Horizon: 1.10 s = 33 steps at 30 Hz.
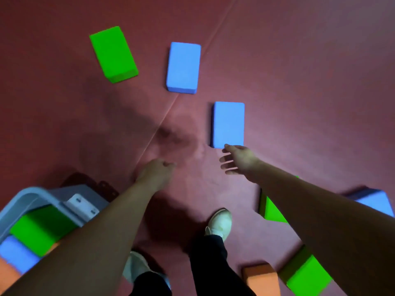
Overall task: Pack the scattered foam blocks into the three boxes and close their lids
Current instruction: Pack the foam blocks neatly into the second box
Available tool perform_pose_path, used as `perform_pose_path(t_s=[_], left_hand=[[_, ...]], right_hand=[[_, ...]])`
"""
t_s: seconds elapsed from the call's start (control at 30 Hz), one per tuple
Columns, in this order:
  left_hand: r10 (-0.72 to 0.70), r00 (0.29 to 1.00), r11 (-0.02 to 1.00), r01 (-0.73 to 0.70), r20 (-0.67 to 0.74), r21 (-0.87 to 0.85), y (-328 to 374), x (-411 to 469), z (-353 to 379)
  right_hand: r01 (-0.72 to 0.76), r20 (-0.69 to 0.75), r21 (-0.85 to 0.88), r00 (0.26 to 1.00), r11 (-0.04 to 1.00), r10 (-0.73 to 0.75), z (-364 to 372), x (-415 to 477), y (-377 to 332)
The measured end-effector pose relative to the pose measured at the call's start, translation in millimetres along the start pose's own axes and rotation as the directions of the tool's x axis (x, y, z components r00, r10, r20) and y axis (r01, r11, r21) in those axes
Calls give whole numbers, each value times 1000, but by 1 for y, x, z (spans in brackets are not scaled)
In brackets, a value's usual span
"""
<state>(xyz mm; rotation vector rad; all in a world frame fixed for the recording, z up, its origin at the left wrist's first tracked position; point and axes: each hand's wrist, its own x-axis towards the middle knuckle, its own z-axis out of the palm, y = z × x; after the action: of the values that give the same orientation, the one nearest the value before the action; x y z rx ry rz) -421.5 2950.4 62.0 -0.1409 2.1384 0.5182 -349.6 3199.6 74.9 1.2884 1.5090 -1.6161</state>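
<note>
Head view shows your right hand (pixel 237 159), fingers spread and empty, reaching the nearest blue block (pixel 228 124) on the floor mat (pixel 299 82). Your left hand (pixel 157 170) hangs loosely curled, holding nothing. Next, grip the block's near end.

Blue foam blocks (pixel 228 124) and green ones (pixel 113 54) lie scattered flat; the grey box (pixel 32 197), seemingly open, holds several.

Dim, uneven light is leaving the red floor (pixel 299 82) darkest toward the upper left of the frame, with soft shadows pooling at centre. Motion blur is smearing the grey box (pixel 32 197) at lower left and the blocks at lower right, while wide-angle distortion is bending the edges.
</note>
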Motion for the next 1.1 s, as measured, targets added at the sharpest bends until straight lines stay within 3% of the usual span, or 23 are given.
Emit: perform_pose_path(t_s=[0.2, 0.4, 0.57, 0.67, 0.8, 0.9, 1.0, 1.1], left_hand=[[42, 998, 993, -46, 41, 105, 71, 55, -7], [-133, 978, 982, 152, 160, -115, 129, 120, -30], [-134, 967, 974, 169, 216, -149, 169, 179, -57], [-108, 967, 967, 156, 230, -201, 190, 209, -70], [-184, 946, 892, 275, 266, -360, 198, 265, -70], [-236, 922, 829, 355, 306, -432, 196, 304, -63], [-276, 894, 742, 432, 353, -513, 189, 341, -51], [-290, 860, 594, 506, 420, -625, 186, 370, -33]], right_hand=[[-24, -79, 188, 996, 982, 40, -61, 24, -10], [-82, -113, 368, 985, 926, 132, -66, 55, -47], [-61, -146, 355, 982, 933, 120, -49, 105, -121], [-36, -171, 270, 982, 962, 85, -39, 141, -153], [17, -154, 136, 988, 991, 4, -29, 195, -172], [55, -158, -129, 985, 990, -76, -32, 240, -166], [56, -122, -438, 985, 897, -121, -44, 287, -154], [107, -18, -616, 989, 780, -150, -59, 319, -145]])
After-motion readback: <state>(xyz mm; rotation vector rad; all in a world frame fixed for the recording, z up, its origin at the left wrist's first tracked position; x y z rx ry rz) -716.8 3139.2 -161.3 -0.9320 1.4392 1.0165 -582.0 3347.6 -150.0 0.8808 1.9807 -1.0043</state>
